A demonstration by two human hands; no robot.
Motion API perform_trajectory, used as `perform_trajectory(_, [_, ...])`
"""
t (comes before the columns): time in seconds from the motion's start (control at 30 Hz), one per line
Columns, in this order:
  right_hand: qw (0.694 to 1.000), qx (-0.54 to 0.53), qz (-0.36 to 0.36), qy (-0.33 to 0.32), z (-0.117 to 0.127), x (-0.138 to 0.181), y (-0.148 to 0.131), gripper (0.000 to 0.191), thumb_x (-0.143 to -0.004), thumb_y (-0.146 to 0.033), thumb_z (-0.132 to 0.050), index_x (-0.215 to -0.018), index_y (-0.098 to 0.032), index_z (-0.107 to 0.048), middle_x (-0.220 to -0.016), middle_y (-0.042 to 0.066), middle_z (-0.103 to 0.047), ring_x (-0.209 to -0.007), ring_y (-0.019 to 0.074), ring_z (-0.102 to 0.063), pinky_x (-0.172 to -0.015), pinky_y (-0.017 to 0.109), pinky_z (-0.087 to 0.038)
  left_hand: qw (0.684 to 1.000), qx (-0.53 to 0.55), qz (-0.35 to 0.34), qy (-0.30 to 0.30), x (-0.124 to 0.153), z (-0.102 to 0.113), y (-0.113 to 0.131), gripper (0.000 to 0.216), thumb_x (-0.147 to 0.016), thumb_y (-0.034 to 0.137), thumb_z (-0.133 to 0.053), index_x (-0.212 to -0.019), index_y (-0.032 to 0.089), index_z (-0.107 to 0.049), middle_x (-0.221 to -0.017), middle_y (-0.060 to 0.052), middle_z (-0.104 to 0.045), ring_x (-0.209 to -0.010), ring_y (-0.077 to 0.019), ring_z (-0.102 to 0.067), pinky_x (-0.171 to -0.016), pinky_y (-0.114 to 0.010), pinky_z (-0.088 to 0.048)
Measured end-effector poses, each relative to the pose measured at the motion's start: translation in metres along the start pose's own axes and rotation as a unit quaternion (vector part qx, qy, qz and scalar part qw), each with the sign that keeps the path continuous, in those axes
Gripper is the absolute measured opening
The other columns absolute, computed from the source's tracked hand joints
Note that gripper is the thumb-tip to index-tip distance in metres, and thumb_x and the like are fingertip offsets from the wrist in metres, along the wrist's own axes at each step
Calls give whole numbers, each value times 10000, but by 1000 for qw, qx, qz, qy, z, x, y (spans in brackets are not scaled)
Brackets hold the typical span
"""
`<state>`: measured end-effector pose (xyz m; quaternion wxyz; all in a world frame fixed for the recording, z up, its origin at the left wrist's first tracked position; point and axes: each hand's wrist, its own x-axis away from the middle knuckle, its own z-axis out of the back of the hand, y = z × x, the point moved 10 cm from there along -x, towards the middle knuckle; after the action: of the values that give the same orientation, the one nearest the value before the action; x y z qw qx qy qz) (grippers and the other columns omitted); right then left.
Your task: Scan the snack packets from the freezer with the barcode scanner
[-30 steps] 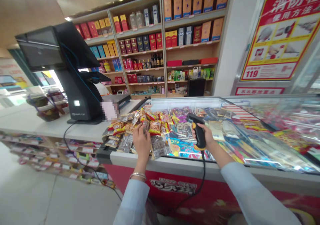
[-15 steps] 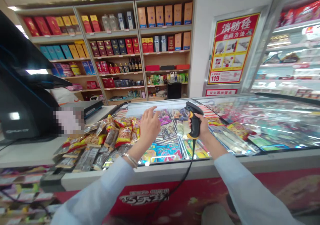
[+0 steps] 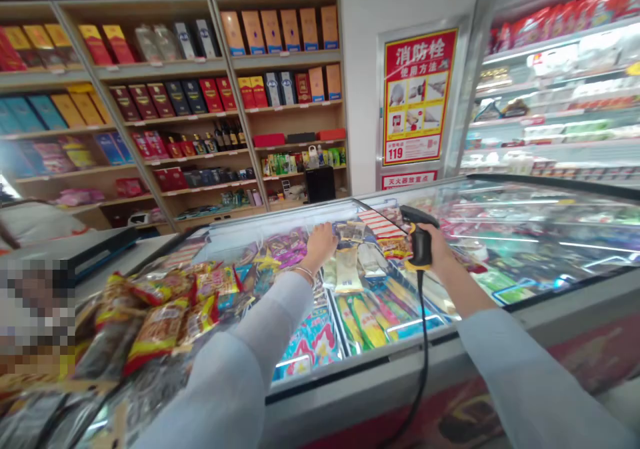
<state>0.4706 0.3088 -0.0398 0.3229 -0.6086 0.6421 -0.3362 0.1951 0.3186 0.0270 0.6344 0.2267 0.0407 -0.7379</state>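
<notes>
My right hand (image 3: 440, 246) grips a black and yellow barcode scanner (image 3: 419, 236), held upright over the glass lid of a chest freezer (image 3: 350, 362); its black cable hangs down the freezer front. My left hand (image 3: 321, 242) is stretched far forward and lies flat, fingers out, on the glass lid near its far edge. A silver bracelet sits on that wrist. A heap of snack packets (image 3: 160, 316) in red, yellow and clear wrappers lies on the lid at the left, beside my left sleeve.
Ice cream packs fill the freezer under the glass. Wooden shelves (image 3: 200, 116) of boxed goods and bottles line the back wall. A red and yellow poster (image 3: 415, 96) hangs on a white pillar. An open chiller (image 3: 555, 96) stands at right. A black tray (image 3: 75, 252) is at left.
The view has swung right, past the till screen. My left hand left the snack packets, rose, then reached forward and settled flat on the glass. The scanner stayed in my right hand.
</notes>
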Motion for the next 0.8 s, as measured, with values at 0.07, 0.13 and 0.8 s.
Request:
perform_trajectory(0.07, [999,-13,-11,27,14,-4,2,139,-791,-339,-627,-769,-203,-609,-496,-1,-596,-376,148,-526,-341,252,-431,998,40,45,-27,-20,-21,0,337,-941,287,-465,-1229,125,-534,-1234,-180,-636,-1167,-274,-597,-949,-357,-443])
perform_trajectory(0.13, [999,-22,-14,44,18,-4,5,144,-802,-332,-619,-751,-198,-601,-499,5,-595,-380,142,-528,-347,243,-437,994,67,72,-45,-34,-40,4,392,-955,368,-471,-1236,102,-528,-1258,-204,-624,-1187,-284,-591,-942,-346,-441])
perform_trajectory(0.8, [988,23,-68,134,1,20,20,266,-896,-295,-527,-651,-192,-551,-420,-7,-532,-342,115,-455,-325,211,-398,927,356,58,-101,-50,-84,44,574,-625,83,-771,-1185,147,-658,-1087,-111,-710,-1141,-298,-616,-917,-372,-510])
